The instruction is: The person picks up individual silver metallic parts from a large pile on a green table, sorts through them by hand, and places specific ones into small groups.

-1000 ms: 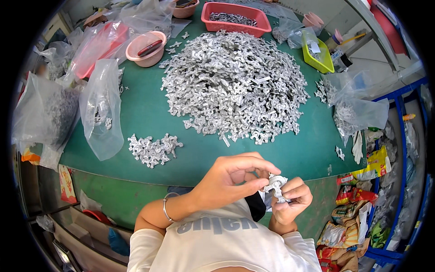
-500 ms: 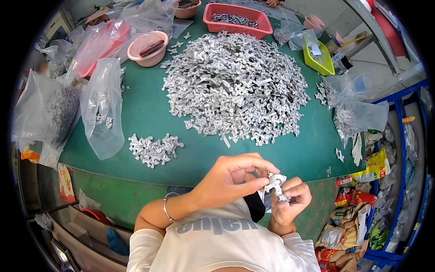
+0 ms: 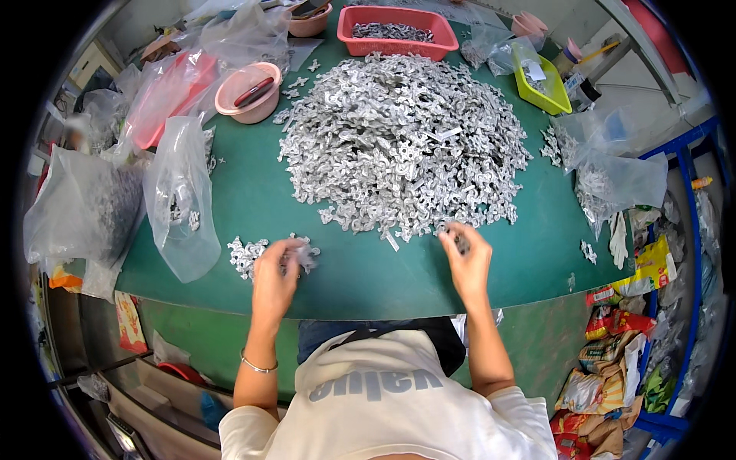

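A large heap of small silver metal parts [image 3: 406,146] with several short arms covers the middle of the green table. At its near edge my right hand [image 3: 469,257] is curled, thumb and fingers closed around a small metal part [image 3: 442,228] that is partly hidden. A much smaller pile of the same parts [image 3: 244,257] lies at the near left. Over its right side is my left hand [image 3: 276,270], smeared by motion. Grey parts blur beside its fingertips, and whether it holds one is unclear.
Clear plastic bags [image 3: 181,199] holding parts lie at the left. A pink bowl [image 3: 249,113] contains a red-handled tool. Behind the heap stands a pink basket [image 3: 397,50] of parts; a yellow-green basket [image 3: 548,96] is at the right. A white glove [image 3: 618,239] lies near the right edge.
Both hands were together near my chest with a metal part between them. Now they are apart over the table, the left at the small pile, the right at the heap's near edge.
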The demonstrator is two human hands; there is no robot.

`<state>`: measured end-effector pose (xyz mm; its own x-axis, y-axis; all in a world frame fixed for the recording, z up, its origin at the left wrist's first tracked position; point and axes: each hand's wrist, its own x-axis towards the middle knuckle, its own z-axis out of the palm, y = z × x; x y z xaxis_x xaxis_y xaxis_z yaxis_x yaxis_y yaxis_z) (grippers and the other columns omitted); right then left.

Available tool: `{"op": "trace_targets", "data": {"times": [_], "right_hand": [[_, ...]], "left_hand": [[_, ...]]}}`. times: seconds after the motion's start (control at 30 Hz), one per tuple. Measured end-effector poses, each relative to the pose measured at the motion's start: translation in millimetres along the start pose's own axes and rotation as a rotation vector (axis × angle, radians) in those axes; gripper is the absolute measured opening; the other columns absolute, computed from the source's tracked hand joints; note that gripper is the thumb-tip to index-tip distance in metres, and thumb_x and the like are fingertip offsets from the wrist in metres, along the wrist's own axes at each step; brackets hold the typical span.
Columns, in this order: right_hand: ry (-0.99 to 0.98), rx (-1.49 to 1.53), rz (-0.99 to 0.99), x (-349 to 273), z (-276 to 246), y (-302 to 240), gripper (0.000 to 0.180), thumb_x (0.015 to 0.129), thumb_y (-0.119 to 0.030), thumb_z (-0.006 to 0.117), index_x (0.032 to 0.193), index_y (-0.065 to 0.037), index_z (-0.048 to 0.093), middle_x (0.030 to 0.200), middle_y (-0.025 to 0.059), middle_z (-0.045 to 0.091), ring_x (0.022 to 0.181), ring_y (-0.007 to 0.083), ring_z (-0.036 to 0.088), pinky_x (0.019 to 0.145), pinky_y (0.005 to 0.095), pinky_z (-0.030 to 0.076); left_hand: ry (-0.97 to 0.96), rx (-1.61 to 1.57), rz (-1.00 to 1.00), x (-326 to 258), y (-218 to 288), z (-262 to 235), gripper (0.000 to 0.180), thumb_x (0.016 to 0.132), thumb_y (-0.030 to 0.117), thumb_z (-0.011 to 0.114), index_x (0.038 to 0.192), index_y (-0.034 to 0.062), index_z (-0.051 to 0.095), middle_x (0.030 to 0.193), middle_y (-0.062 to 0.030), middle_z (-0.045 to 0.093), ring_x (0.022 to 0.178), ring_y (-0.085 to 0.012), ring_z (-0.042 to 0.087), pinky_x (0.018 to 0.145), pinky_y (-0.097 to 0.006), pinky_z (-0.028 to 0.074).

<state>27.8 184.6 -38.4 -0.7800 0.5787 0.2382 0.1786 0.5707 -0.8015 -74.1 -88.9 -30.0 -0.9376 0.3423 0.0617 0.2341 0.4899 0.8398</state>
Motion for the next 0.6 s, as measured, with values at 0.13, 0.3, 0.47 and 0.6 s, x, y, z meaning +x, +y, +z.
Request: {"op": "trace_targets", "data": {"times": [0.13, 0.3, 0.47, 0.6], "right_hand": [[0.072, -0.139, -0.101, 34, 19, 1, 0.019, 0.075, -0.011, 0.064, 0.093, -0.005, 0.062, 0.077, 0.0086, 0.057, 0.057, 0.0239, 0.054, 0.054, 0.0338, 0.043], [0.056, -0.325, -0.238, 48, 28, 0, 0.012, 0.078, -0.014, 0.061, 0.089, -0.011, 0.063, 0.081, 0.0077, 0.056, 0.060, 0.0274, 0.056, 0.053, 0.0351, 0.043], [0.251, 0.080, -0.164, 39, 14, 17, 0.012, 0.082, -0.012, 0.057, 0.085, 0.000, 0.059, 0.073, 0.0076, 0.058, 0.055, 0.0145, 0.053, 0.048, 0.0287, 0.041], [-0.147, 0.953, 0.375, 3, -5, -34, 0.014, 0.085, -0.010, 0.053, 0.092, 0.003, 0.055, 0.076, 0.0061, 0.056, 0.047, 0.0069, 0.042, 0.043, 0.0196, 0.030]], "left_hand": [[0.114, 0.504, 0.160, 1, -6, -4, 0.028, 0.071, -0.013, 0.045, 0.091, 0.0010, 0.058, 0.093, -0.0144, 0.053, 0.086, -0.0303, 0.051, 0.079, -0.036, 0.041], [0.207, 0.405, 0.188, -3, 8, 14, 0.034, 0.064, -0.014, 0.045, 0.091, 0.0005, 0.059, 0.106, -0.0168, 0.047, 0.097, -0.0337, 0.045, 0.087, -0.040, 0.036], [0.142, 0.194, 0.239, -2, 33, 25, 0.028, 0.072, -0.011, 0.050, 0.096, 0.0018, 0.058, 0.103, -0.0146, 0.050, 0.092, -0.0262, 0.051, 0.077, -0.033, 0.042], [-0.039, -0.186, 0.212, -3, 63, 39, 0.029, 0.073, -0.010, 0.055, 0.099, 0.0006, 0.057, 0.100, -0.0121, 0.053, 0.088, -0.0196, 0.055, 0.073, -0.028, 0.045]]}}
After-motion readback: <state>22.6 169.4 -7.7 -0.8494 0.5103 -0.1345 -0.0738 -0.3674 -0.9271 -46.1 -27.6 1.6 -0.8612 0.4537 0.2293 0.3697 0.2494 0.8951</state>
